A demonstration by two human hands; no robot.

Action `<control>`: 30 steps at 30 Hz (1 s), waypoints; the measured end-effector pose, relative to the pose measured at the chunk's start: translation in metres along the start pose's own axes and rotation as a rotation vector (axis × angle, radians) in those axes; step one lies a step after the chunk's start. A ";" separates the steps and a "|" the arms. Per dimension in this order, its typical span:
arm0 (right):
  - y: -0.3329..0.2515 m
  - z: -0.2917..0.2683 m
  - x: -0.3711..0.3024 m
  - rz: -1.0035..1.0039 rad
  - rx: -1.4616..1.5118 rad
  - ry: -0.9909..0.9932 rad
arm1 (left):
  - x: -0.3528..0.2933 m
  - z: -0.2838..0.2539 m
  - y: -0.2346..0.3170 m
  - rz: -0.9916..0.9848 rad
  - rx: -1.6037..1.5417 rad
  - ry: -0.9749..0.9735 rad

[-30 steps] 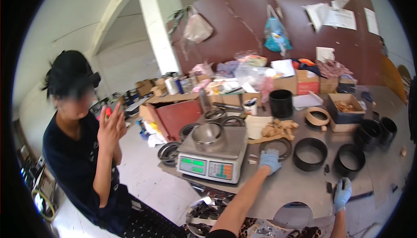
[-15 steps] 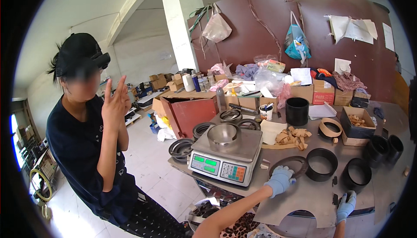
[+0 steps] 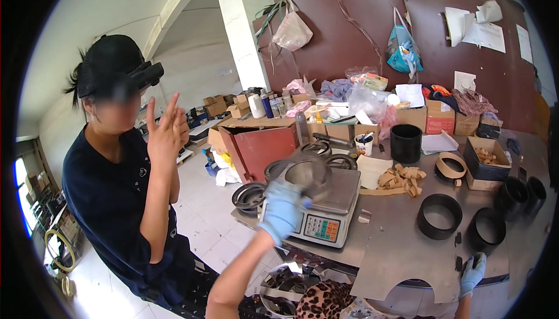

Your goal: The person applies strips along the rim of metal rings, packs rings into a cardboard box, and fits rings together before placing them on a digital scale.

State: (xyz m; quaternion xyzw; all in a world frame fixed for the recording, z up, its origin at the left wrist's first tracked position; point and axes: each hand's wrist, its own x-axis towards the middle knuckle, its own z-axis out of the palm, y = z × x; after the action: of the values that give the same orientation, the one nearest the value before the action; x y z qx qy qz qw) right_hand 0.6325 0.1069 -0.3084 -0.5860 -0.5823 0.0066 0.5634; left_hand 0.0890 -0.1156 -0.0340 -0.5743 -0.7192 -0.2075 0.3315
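Note:
My left hand (image 3: 282, 211), in a blue glove, reaches up to the scale (image 3: 323, 226). Its fingers are smeared by motion and appear closed on the near edge of a blurred ring (image 3: 317, 182) above the scale's metal plate. The blur hides whether this is one ring or a dark ring over the silver one. At the table's near edge, my right hand (image 3: 473, 272), also gloved, rests with fingers extended and holds nothing visible. Just beyond it stands a black ring (image 3: 487, 230), with a wider black ring (image 3: 439, 216) to its left.
Dark rings (image 3: 249, 197) lie left of the scale. Tan strips (image 3: 402, 180), a black cylinder (image 3: 406, 143) and a box of tan pieces (image 3: 485, 162) stand farther back. A person (image 3: 128, 185) stands at left with raised hands. A bin (image 3: 285, 296) sits below the table edge.
My left hand has swung left from the flat dark ring on the table to the scale. That ring is gone from its former place. My right hand has stayed near the table edge.

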 end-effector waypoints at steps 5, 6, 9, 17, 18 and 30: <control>-0.004 0.004 0.000 0.075 0.116 -0.082 | -0.002 0.042 -0.159 -0.356 0.280 -0.113; -0.009 0.002 0.001 0.113 0.118 -0.116 | -0.005 0.054 -0.188 -0.417 0.302 -0.191; 0.021 0.009 0.000 0.053 0.024 -0.026 | -0.014 0.089 -0.228 -0.510 0.390 -0.361; 0.021 0.007 -0.002 0.182 0.199 -0.083 | -0.071 0.150 -0.271 -0.552 0.393 -0.541; 0.032 0.009 -0.002 0.149 0.174 -0.094 | -0.077 0.153 -0.274 -0.554 0.394 -0.540; 0.055 0.013 -0.006 0.188 0.111 -0.105 | -0.084 0.147 -0.280 -0.478 -0.110 -0.723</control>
State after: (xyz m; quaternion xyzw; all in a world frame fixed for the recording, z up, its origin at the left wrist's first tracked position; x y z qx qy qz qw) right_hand 0.6587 0.1289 -0.3535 -0.6049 -0.5522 0.1222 0.5606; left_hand -0.2057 -0.1450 -0.1729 -0.4440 -0.8897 -0.1020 -0.0299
